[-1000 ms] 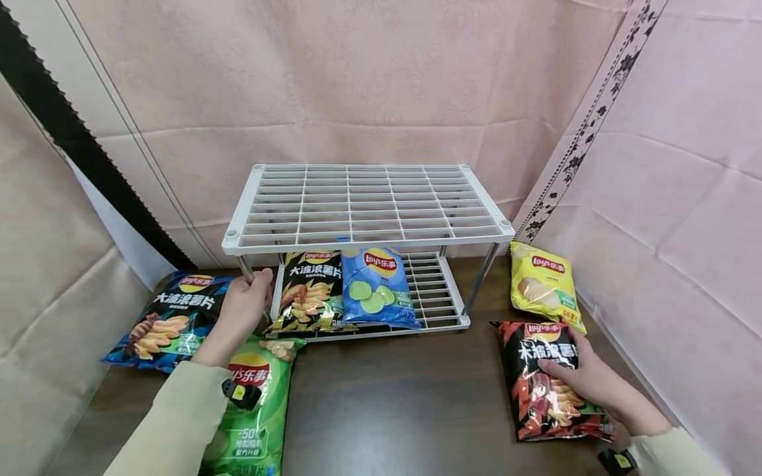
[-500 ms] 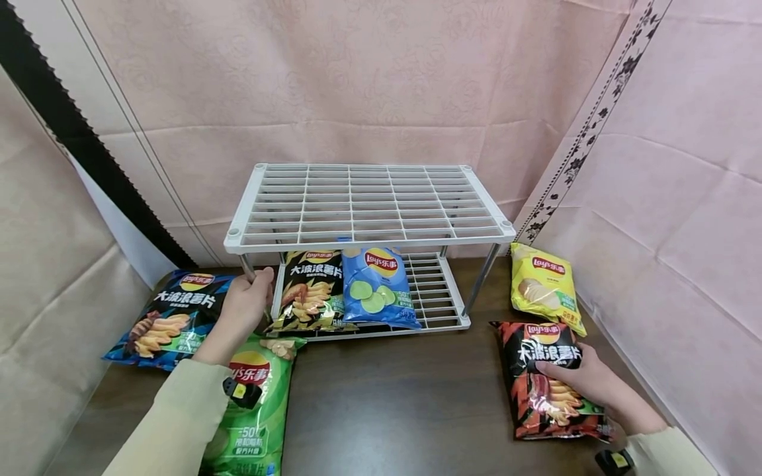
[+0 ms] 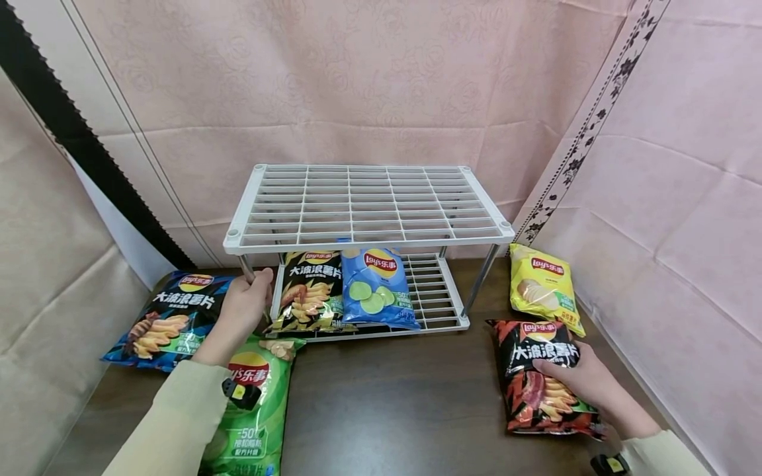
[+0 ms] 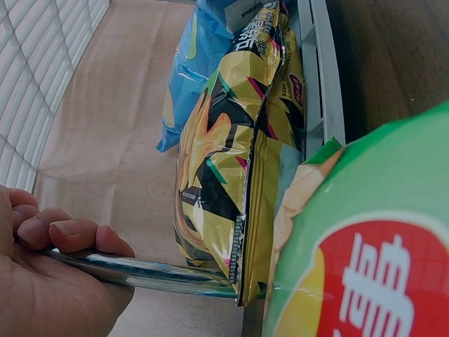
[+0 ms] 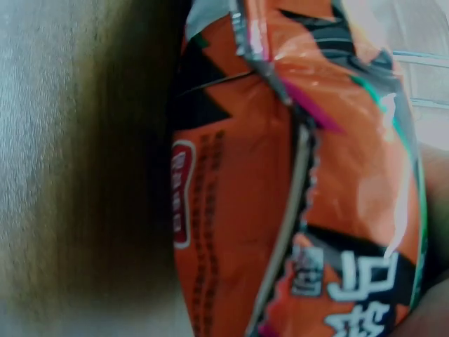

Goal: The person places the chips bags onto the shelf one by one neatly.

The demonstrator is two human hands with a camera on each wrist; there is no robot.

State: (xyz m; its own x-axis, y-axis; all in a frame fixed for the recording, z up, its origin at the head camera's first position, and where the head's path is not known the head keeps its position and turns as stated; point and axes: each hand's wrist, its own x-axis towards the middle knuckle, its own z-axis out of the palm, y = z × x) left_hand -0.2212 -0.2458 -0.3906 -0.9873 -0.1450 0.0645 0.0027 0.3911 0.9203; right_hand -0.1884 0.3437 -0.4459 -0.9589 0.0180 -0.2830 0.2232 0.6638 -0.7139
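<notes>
My left hand (image 3: 247, 304) curls its fingers round the front left metal post (image 4: 154, 272) of a white two-tier wire rack (image 3: 369, 205). At the right, my right hand (image 3: 586, 380) grips a red and black bag of chips (image 3: 544, 380) by its right side, thumb across the front. That bag fills most of the right wrist view, its crimped bottom seam toward the camera. On the rack's lower shelf, a black and gold bag of chips (image 3: 312, 291) stands beside a blue bag of chips (image 3: 378, 287).
A green bag of chips (image 3: 256, 410) lies under the left forearm. Left of the rack is a blue and black bag of chips (image 3: 169, 320). A yellow bag of chips (image 3: 544, 284) sits near the right cloth wall (image 3: 684, 198). Dark wooden tabletop (image 3: 393, 396) spans the front.
The red and black bag, held in my right hand, has shifted slightly left and up, tilting a little. My left hand stays on the post.
</notes>
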